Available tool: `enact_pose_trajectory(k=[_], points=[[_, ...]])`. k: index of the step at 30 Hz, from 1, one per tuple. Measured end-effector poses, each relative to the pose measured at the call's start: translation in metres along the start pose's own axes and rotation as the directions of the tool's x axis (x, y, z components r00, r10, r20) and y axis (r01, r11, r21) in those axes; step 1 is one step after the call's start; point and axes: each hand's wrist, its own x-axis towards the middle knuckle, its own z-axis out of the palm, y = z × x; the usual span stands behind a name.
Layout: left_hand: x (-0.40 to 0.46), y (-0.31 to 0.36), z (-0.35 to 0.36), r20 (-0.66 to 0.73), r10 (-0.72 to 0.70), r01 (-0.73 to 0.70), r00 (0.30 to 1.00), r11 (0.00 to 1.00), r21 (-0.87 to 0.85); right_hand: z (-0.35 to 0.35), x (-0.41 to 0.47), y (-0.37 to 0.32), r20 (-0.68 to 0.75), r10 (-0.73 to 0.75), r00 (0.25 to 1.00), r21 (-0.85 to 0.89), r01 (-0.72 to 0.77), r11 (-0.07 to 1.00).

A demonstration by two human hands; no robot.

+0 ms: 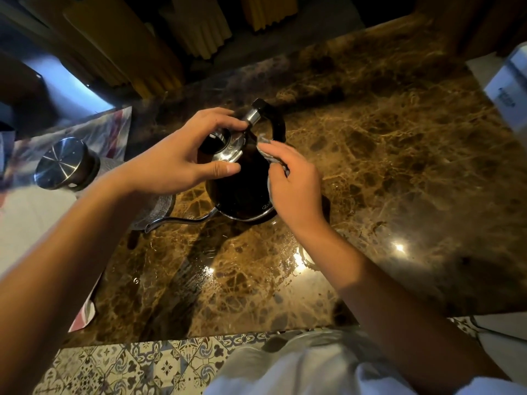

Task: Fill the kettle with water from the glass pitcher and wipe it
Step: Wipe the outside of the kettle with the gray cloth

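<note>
- The left hand (182, 161) reaches in from the lower left of the frame and grips the top of the kettle (242, 189), fingers curled over the shiny lid (225, 143) and thumb pressed against the dark body.
- The right hand (293, 183) comes in from the lower right and presses a grey cloth (269, 151) to the kettle's right side, fingers curled round the cloth.
- The kettle stands at the centre of the frame on the brown marble counter (385, 166); its black handle (273, 121) arches up toward the top of the frame.
- Its thin gooseneck spout (182, 220) runs out to the left from the base, tip low over the counter.
- At the left, partly behind the left forearm, sits a clear patterned glass vessel (159, 206), probably the pitcher; how full it is cannot be told.
- Further left, a round steel lid (64, 163) rests tilted, near a printed mat (94, 135).
- A white box (507, 89) sits at the upper right edge.
- Wet patches glint on the counter below the kettle.
- Patterned floor tiles (137, 363) show along the bottom, beside the person's white clothing (299, 366).
</note>
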Motion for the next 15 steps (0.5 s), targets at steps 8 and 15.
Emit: enact_pose_trajectory(k=[8,15], points=[[0.002,-0.005,-0.001,0.032,0.070,-0.070,0.997,0.998,0.006,0.010,0.020,0.015,0.069,0.126,0.990,-0.004,-0.126,0.992],[0.003,-0.001,0.004,-0.013,0.075,-0.075,0.997,0.997,0.011,-0.001,0.029,0.037,0.135,0.129,0.982,-0.064,-0.121,0.991]])
